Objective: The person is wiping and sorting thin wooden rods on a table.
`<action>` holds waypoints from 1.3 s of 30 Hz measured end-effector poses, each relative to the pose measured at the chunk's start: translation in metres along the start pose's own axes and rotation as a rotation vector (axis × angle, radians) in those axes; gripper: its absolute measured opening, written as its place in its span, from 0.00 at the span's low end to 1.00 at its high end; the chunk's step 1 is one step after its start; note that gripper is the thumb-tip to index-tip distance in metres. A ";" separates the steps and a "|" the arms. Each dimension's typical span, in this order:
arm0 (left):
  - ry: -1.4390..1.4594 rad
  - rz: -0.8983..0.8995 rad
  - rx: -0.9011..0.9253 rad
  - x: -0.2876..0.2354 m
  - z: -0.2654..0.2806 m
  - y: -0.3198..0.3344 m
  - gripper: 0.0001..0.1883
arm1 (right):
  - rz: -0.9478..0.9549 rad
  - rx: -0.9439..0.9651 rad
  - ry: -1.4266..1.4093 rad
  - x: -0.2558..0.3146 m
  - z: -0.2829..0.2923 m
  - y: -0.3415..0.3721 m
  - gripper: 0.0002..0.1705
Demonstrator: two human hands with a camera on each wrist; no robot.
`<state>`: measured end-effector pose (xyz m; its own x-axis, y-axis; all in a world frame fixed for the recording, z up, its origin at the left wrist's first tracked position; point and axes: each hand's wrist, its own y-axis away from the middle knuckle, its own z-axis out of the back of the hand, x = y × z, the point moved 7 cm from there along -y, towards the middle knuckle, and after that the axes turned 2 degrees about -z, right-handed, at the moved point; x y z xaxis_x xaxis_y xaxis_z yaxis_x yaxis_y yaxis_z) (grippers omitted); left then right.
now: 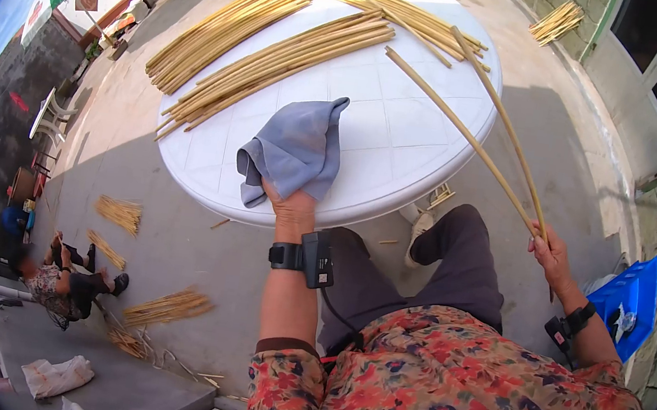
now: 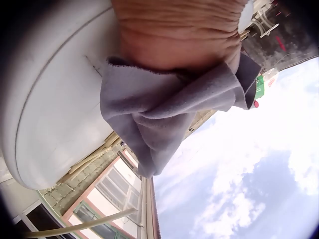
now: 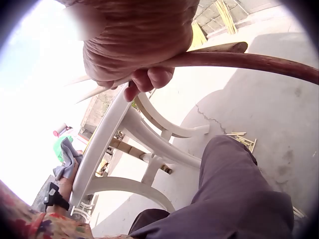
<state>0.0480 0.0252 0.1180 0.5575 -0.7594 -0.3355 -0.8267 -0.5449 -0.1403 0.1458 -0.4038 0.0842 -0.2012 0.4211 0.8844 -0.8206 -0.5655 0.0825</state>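
My left hand (image 1: 293, 203) holds a grey-blue cloth (image 1: 295, 147) over the near edge of a white table (image 1: 391, 143). The cloth covers its fingers, and a corner hangs down in the left wrist view. Out to the right, my right hand (image 1: 552, 258) grips two long, thin wooden sticks (image 1: 507, 118) near their lower ends. They spread apart upward, their far tips overlapping the table's right side in the head view. In the right wrist view, curled fingers (image 3: 142, 80) wrap round the sticks, whose butt ends (image 3: 234, 47) stick out past the palm.
Bundles of similar sticks (image 1: 231, 30) lie across the table's far and left parts. More bundles (image 1: 169, 308) lie on the ground at left, near a seated person (image 1: 62, 278). A blue container (image 1: 630, 307) stands beside my right arm. Another bundle (image 1: 557, 24) lies by the wall.
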 end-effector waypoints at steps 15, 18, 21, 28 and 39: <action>-0.178 0.147 -0.160 0.021 0.041 0.011 0.28 | 0.550 0.021 0.318 0.182 -0.135 -0.097 0.16; -0.219 0.102 -0.179 0.021 0.041 0.010 0.27 | 0.594 0.004 0.483 0.194 -0.164 -0.103 0.18; -0.199 0.060 -0.258 0.022 0.044 0.008 0.21 | 0.607 0.041 0.416 0.197 -0.185 -0.099 0.20; -0.280 -0.100 -0.253 0.017 0.051 0.007 0.17 | 0.187 0.300 0.019 0.170 -0.196 -0.116 0.17; -0.228 0.004 -0.154 0.020 0.036 0.010 0.18 | 0.336 0.157 -0.051 0.176 -0.212 -0.109 0.14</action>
<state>0.0480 0.0167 0.0766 0.5085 -0.6712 -0.5393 -0.7975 -0.6033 -0.0012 0.0861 -0.1177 0.1330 -0.4153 0.1598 0.8955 -0.6204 -0.7698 -0.1504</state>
